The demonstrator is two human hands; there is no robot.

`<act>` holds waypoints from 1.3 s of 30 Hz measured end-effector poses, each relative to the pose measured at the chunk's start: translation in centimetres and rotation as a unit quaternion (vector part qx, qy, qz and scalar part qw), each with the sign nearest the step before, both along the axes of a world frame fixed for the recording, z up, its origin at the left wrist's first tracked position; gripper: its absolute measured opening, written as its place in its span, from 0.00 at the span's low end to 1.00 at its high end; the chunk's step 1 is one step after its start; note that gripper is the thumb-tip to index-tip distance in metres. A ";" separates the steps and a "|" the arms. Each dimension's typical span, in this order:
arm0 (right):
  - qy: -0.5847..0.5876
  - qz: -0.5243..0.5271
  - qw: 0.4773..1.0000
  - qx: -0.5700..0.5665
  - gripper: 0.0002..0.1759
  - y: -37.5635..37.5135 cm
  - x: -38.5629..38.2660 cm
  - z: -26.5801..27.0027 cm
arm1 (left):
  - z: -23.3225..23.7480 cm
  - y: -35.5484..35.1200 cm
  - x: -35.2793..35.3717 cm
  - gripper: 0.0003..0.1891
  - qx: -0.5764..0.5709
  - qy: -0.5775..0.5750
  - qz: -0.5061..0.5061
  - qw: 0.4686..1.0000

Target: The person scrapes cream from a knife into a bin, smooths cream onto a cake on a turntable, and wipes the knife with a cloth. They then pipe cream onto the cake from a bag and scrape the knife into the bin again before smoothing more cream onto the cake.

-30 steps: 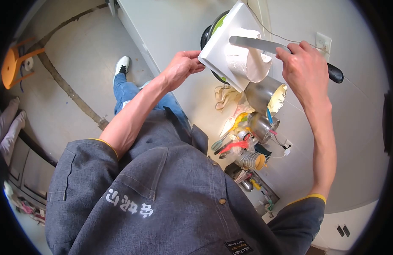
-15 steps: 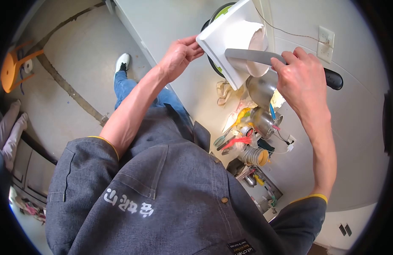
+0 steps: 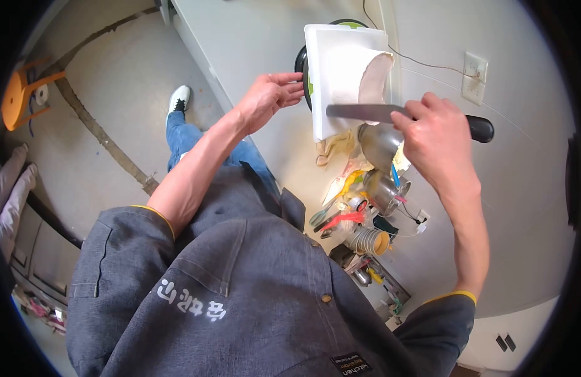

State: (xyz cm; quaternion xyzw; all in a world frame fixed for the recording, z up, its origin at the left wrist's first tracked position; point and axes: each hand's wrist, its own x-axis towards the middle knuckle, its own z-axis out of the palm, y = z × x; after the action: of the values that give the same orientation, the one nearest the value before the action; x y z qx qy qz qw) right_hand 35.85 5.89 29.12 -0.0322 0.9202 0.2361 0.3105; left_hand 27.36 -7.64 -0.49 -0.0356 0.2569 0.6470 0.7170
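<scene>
A white-coated cake [image 3: 346,74] with a beige-toned top face [image 3: 376,78] stands on a square white board [image 3: 320,94]. Beneath the board, the black and green rim of a turntable [image 3: 301,60] shows at the left and top. My left hand [image 3: 271,97] has its fingers stretched out, their tips right at the turntable's rim, holding nothing. Wrapped round a palette knife [image 3: 359,112] with a black handle is my right hand [image 3: 436,129]. The blade lies level across the cake's near side, overlapping the board in this view.
Nearer me on the counter are a cream cloth [image 3: 334,148], metal bowls [image 3: 380,143], stacked metal rings [image 3: 369,240] and several small tools. The wall has an outlet [image 3: 474,78] with a thin wire. An orange stool [image 3: 15,100] and another person's legs [image 3: 11,188] are at left.
The board and cake have turned, so the board's edge now stands nearly upright in view. My right hand with the palette knife has shifted slightly left and nearer me.
</scene>
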 end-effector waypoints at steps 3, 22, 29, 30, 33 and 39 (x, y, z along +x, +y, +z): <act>0.087 0.006 0.996 0.028 0.09 1.1 -1.6 0.9 | -1.1 -0.1 0.7 0.40 0.006 -0.021 -0.008 1.000; 0.021 0.000 0.999 0.048 0.01 1.3 -1.7 -0.6 | -0.9 -0.3 0.9 0.41 0.017 -0.003 -0.022 1.000; 0.098 0.023 0.994 0.049 0.01 2.3 -1.8 -0.6 | -0.8 -0.5 1.4 0.40 -0.002 -0.003 -0.065 0.998; 0.095 0.021 0.994 0.056 0.01 2.7 -1.9 -0.7 | -0.7 -0.5 1.4 0.40 -0.011 0.000 -0.078 0.997; 0.064 -0.015 0.995 0.079 0.05 3.7 -2.2 -1.0 | -0.2 -0.5 1.6 0.39 -0.028 0.013 -0.056 0.998; 0.031 -0.047 0.997 0.047 0.04 3.1 -2.1 -0.5 | -1.6 -0.3 2.3 0.31 0.013 0.006 -0.029 0.999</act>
State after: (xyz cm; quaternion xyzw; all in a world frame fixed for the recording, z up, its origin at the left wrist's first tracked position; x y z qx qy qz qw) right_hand 33.71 9.03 28.58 0.0326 0.9178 0.2649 0.2941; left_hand 29.70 -7.90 -2.11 -0.0151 0.2538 0.6291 0.7346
